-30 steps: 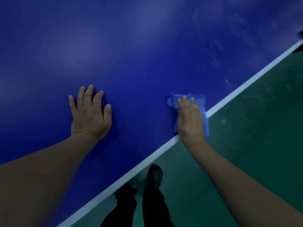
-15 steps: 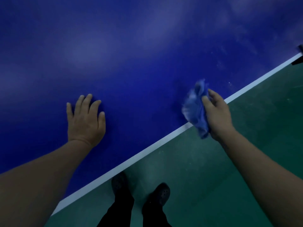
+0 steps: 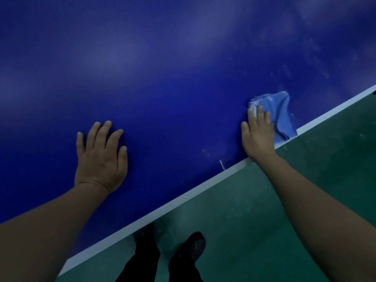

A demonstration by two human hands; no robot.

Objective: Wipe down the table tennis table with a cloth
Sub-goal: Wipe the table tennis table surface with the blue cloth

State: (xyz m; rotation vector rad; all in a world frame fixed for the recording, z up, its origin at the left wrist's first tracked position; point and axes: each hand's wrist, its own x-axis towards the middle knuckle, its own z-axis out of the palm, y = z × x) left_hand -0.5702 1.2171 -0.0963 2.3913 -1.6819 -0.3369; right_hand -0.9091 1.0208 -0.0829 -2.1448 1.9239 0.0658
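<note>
With the left hand (image 3: pixel 100 157) spread flat on the table (image 3: pixel 162 68) as a brace, the right hand (image 3: pixel 258 135) presses the cloth (image 3: pixel 279 112) flat near the white edge, and should probably sweep toward those faint specks.

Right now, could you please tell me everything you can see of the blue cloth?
The cloth is light blue, soft and crumpled, looking like microfibre. It lies bunched on the dark blue table by its white edge line, one corner reaching over that edge. The right hand presses flat on its left part, fingers covering it; the rest fans out to the right.
</note>
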